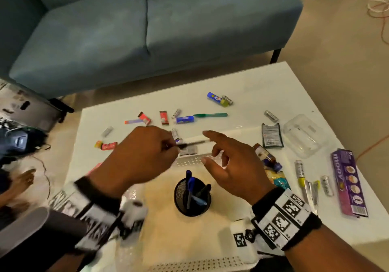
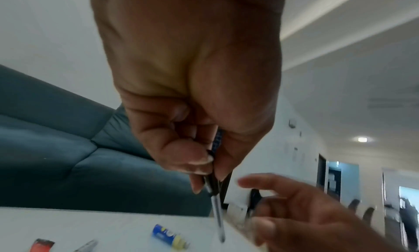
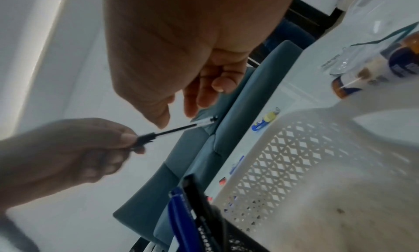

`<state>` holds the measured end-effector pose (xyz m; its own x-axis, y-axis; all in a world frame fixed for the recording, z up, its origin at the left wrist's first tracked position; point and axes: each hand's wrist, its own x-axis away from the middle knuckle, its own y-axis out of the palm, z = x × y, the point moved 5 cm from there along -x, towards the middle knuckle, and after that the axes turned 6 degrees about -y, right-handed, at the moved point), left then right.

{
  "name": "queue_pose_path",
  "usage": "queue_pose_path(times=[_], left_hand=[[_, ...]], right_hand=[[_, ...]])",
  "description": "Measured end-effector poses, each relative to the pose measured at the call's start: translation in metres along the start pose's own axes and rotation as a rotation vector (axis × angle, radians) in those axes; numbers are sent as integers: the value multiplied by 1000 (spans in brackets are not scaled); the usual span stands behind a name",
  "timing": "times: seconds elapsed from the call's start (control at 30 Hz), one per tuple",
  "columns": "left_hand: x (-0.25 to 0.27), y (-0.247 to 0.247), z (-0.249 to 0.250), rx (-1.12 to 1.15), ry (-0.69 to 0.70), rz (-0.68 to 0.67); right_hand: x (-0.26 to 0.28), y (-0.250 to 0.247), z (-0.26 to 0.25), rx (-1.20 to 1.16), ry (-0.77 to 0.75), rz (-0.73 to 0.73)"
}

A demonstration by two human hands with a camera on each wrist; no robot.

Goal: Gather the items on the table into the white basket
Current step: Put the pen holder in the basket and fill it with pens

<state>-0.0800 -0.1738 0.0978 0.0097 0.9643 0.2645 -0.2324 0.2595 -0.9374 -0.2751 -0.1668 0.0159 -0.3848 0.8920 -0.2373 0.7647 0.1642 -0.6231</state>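
Note:
My left hand (image 1: 171, 145) pinches the black grip end of a clear pen (image 1: 195, 143), which points to the right over the far wall of the white basket (image 1: 189, 161). The left wrist view has the pen (image 2: 217, 216) sticking down out of my curled fingers (image 2: 199, 166). My right hand (image 1: 219, 158) hovers open beside the pen's far end, fingers spread, holding nothing. A black mesh cup (image 1: 192, 198) with several pens stands inside the basket. On the white table (image 1: 242, 86) lie a green pen (image 1: 210, 115), blue glue sticks (image 1: 217, 99), red erasers (image 1: 164, 117) and batteries.
At the right lie a purple box (image 1: 347, 183), a clear plastic container (image 1: 305, 137), a dark packet (image 1: 271, 135) and a yellow-tipped marker (image 1: 300, 170). A blue sofa (image 1: 147, 29) stands behind the table. Someone's bare foot (image 1: 25, 177) and bags are on the floor to the left.

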Motion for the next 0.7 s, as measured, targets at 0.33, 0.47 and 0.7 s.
queue_pose_path(times=[0.33, 0.47, 0.7], left_hand=[[82, 21, -30, 834, -41, 307], [68, 53, -45, 917, 4, 312], [56, 70, -52, 826, 153, 226]], right_hand=[[-1, 34, -57, -65, -294, -157], [1, 50, -55, -64, -290, -243], [-14, 28, -36, -112, -176, -163]])
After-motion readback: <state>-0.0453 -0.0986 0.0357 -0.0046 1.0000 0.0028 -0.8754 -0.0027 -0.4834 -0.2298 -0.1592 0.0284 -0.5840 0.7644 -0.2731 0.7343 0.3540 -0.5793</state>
